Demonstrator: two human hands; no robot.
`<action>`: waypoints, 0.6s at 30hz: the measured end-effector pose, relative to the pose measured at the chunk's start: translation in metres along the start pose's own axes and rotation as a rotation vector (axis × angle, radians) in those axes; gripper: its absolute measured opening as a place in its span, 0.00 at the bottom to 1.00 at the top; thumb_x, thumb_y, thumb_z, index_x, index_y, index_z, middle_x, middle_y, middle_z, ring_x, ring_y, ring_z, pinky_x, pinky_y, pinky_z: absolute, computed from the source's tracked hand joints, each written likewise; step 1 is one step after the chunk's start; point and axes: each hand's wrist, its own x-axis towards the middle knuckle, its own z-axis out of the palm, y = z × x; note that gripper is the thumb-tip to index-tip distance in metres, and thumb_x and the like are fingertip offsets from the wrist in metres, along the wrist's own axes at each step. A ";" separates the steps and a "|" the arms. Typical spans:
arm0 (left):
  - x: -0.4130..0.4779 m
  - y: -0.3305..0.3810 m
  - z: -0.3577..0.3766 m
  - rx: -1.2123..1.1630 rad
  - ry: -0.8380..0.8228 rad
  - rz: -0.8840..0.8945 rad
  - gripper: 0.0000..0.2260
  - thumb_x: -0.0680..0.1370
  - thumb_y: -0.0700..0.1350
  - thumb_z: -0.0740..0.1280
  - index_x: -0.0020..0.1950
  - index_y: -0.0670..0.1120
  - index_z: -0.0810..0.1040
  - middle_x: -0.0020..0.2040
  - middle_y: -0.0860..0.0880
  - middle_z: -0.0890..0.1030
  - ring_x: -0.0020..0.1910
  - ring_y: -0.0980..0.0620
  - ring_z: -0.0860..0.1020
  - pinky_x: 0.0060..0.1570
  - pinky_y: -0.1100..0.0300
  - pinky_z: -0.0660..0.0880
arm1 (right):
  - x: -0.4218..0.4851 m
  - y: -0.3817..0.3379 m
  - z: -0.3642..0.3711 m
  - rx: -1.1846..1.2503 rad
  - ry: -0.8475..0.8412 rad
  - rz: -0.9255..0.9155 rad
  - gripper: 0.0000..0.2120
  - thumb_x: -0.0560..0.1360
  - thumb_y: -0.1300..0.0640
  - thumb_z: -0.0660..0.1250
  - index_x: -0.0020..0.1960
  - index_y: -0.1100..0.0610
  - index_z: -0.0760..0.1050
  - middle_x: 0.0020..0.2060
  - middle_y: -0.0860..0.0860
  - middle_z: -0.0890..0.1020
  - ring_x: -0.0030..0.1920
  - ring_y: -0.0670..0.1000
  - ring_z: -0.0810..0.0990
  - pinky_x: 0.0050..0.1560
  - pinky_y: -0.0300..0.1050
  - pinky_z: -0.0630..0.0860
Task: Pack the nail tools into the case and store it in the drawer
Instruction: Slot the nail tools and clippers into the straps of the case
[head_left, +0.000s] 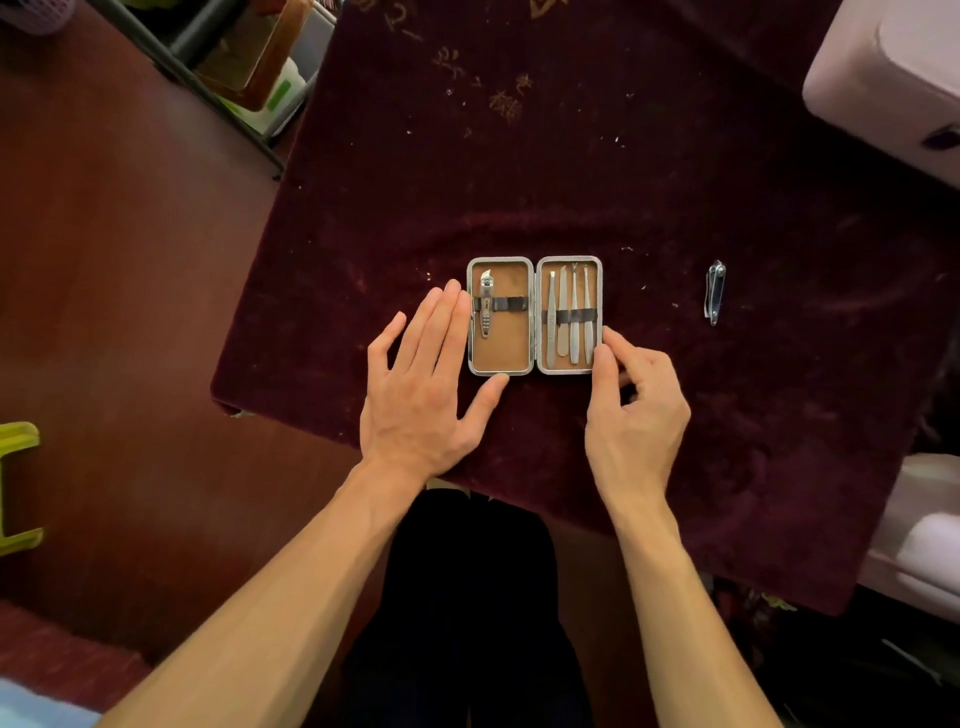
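Note:
A small metal-rimmed case lies open and flat on the dark red velvet table cover. Its left half holds a nail clipper under a black strap. Its right half holds several slim tools under another strap. My left hand lies flat with straight fingers against the case's left rim, thumb at its lower edge. My right hand touches the case's right rim with thumb and fingertips, fingers bent. A second small nail clipper lies loose on the cloth to the right of the case.
A pale box-like appliance stands at the table's back right corner. Pale cushions or furniture sit at the right edge. A wire rack with containers stands back left, and a yellow-green stool is on the floor at left.

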 end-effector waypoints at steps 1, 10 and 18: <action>0.000 0.000 -0.001 -0.002 -0.003 -0.001 0.34 0.83 0.64 0.55 0.83 0.44 0.60 0.83 0.48 0.62 0.83 0.52 0.60 0.80 0.50 0.58 | -0.001 0.000 0.001 0.002 0.000 0.004 0.13 0.85 0.57 0.68 0.67 0.55 0.84 0.47 0.49 0.82 0.44 0.46 0.80 0.48 0.40 0.78; 0.000 0.001 -0.002 0.002 -0.019 -0.007 0.35 0.82 0.63 0.58 0.83 0.44 0.59 0.84 0.48 0.61 0.83 0.52 0.60 0.80 0.49 0.58 | 0.031 0.011 -0.031 0.068 0.235 0.086 0.11 0.82 0.50 0.71 0.62 0.51 0.85 0.43 0.39 0.78 0.40 0.42 0.79 0.49 0.37 0.79; 0.000 0.003 -0.004 -0.002 -0.023 -0.019 0.35 0.82 0.63 0.58 0.83 0.44 0.59 0.84 0.48 0.61 0.83 0.52 0.60 0.80 0.48 0.58 | 0.072 0.021 -0.036 -0.005 0.237 0.122 0.15 0.78 0.47 0.75 0.64 0.50 0.85 0.47 0.45 0.76 0.35 0.40 0.72 0.47 0.21 0.70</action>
